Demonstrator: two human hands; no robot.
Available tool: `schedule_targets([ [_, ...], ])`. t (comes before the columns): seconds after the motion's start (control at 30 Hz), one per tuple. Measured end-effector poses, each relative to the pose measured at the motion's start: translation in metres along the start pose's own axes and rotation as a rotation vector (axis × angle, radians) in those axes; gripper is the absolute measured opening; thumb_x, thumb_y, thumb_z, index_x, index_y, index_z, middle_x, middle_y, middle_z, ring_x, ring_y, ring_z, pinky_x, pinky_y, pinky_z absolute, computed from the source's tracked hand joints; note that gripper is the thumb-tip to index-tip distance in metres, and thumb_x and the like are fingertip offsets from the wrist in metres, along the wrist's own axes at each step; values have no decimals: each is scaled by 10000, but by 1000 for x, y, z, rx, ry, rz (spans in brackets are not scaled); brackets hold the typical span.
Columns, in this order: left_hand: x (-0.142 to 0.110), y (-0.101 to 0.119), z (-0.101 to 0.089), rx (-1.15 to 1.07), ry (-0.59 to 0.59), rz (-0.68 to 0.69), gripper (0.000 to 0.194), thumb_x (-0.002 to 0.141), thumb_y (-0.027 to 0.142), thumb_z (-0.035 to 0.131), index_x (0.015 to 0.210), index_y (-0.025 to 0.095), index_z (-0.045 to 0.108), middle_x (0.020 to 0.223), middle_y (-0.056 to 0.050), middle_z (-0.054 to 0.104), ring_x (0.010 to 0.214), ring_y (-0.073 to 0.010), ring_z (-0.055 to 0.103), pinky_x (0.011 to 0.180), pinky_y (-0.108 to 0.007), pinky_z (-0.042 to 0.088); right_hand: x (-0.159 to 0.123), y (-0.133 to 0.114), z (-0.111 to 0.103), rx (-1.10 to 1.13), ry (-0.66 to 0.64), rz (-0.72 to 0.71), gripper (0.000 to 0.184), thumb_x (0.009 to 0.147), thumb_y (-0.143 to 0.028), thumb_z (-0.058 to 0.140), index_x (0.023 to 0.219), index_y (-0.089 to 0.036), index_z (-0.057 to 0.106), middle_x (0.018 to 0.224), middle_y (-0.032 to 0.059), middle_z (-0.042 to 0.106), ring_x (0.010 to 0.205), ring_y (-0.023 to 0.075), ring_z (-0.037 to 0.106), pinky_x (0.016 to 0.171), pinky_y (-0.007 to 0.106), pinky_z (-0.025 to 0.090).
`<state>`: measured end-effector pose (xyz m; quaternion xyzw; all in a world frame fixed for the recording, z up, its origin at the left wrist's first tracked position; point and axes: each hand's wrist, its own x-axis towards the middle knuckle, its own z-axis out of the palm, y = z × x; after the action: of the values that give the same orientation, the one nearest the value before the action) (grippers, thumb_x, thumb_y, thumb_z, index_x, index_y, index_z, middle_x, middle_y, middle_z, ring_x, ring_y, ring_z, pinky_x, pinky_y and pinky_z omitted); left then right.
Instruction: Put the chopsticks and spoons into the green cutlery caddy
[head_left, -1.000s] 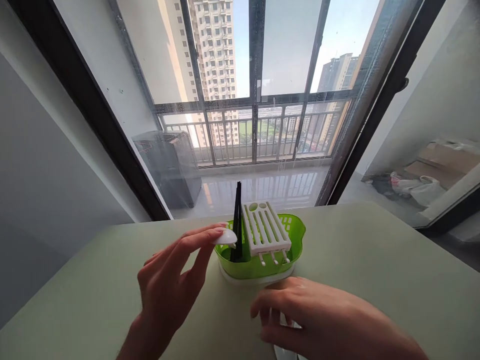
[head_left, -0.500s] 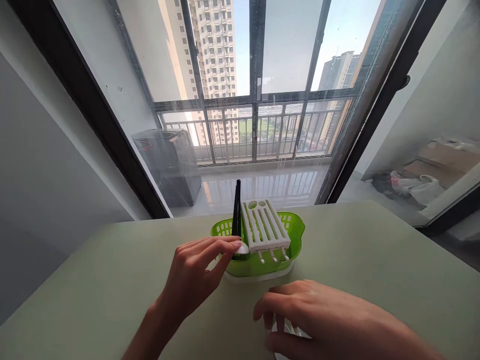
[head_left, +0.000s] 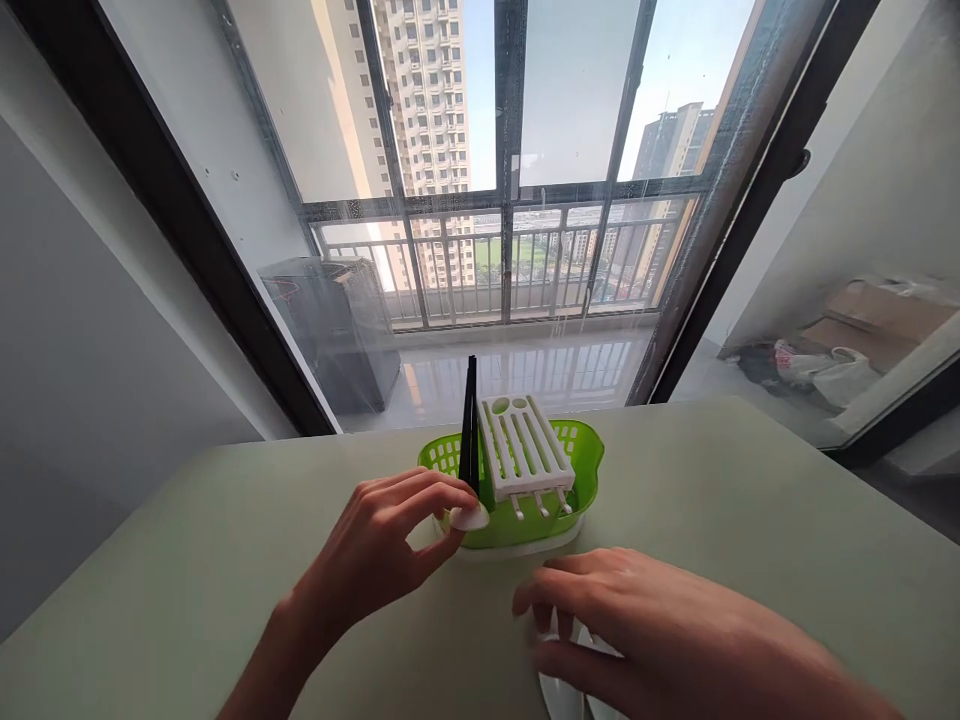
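Observation:
A green slotted basket [head_left: 579, 487] stands on a white tray near the middle of the pale green table [head_left: 750, 520]. A white slotted rack [head_left: 523, 450] leans inside it, and black chopsticks [head_left: 470, 425] stand upright at its left end. My left hand [head_left: 382, 545] pinches a small white spoon [head_left: 469, 518] at the basket's near left rim. My right hand [head_left: 660, 630] lies palm down on the table in front of the basket, fingers curled over white spoons [head_left: 562, 692] that are mostly hidden beneath it.
The table's far edge meets a big window with dark frames. Outside are a balcony railing [head_left: 510, 270], a dark bin [head_left: 337, 325] and tall buildings. Bags and boxes [head_left: 840, 350] lie on the floor at the right.
My left hand has carried the white spoon from above the basket's left rim down and towards me, to its front left edge. My right hand has shifted slightly over the spoons on the table.

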<state>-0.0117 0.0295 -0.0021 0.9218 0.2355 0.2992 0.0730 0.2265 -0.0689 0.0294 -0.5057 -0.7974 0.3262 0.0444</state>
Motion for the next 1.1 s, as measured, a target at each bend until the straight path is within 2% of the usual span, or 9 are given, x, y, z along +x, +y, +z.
schedule_targets([
  [0.1,1,8,-7,2,-61,-21,234,864,223,690,1094,252,660,1097,-31,726,835,-126,673,727,-243,538,-2,1,-2,11,-5,0,162,952,-335,565,1011,-249,689,959,25,729,920,203,670,753,279,445],
  [0.2,1,21,-15,29,-40,-10,345,804,284,734,1134,249,637,1100,-48,701,709,-113,621,639,-251,503,-5,6,-4,42,36,9,163,953,-328,559,1024,-253,686,996,29,726,945,207,666,779,284,455],
  [0.33,0,40,-21,36,55,14,215,776,243,701,983,242,642,812,8,678,578,-102,561,573,-258,446,-5,22,0,37,128,30,147,945,-279,546,1019,-257,671,1065,36,724,988,213,660,827,296,459],
  [0.43,-1,50,-22,13,46,31,90,784,195,677,791,245,603,581,67,566,490,-90,505,550,-258,415,-1,35,5,-44,148,110,147,908,-252,583,1028,-236,667,1060,60,720,964,225,658,832,320,463],
  [0.57,-1,56,-21,6,-6,43,143,811,179,657,722,241,564,534,76,535,462,-87,476,547,-264,404,12,42,12,-95,60,170,237,802,-236,682,1039,-226,691,1056,58,714,928,231,655,784,326,462],
  [0.7,0,58,-18,-5,-35,49,153,817,180,662,727,240,555,546,75,554,483,-93,510,566,-268,413,27,44,20,-78,-20,88,301,682,-258,769,978,-241,720,971,17,719,825,196,631,648,272,415],
  [0.83,0,59,-16,-3,-40,50,150,825,180,657,729,239,557,553,80,563,477,-89,499,569,-269,414,38,45,35,-69,-46,21,193,614,-201,759,795,-231,700,819,-22,693,650,130,538,508,238,310],
  [1.0,1,60,-14,-3,-56,48,162,828,177,659,713,233,560,559,82,568,489,-84,505,585,-264,421,48,43,49,-112,-46,4,202,545,-47,623,520,-187,481,522,-63,447,484,80,312,428,256,190],
  [1.1,1,60,-14,-8,-57,48,158,833,177,659,715,229,566,562,85,564,497,-79,504,594,-259,416,53,43,53,-85,-78,41,199,551,-24,614,521,-185,501,525,-66,455,492,78,326,440,251,211],
])
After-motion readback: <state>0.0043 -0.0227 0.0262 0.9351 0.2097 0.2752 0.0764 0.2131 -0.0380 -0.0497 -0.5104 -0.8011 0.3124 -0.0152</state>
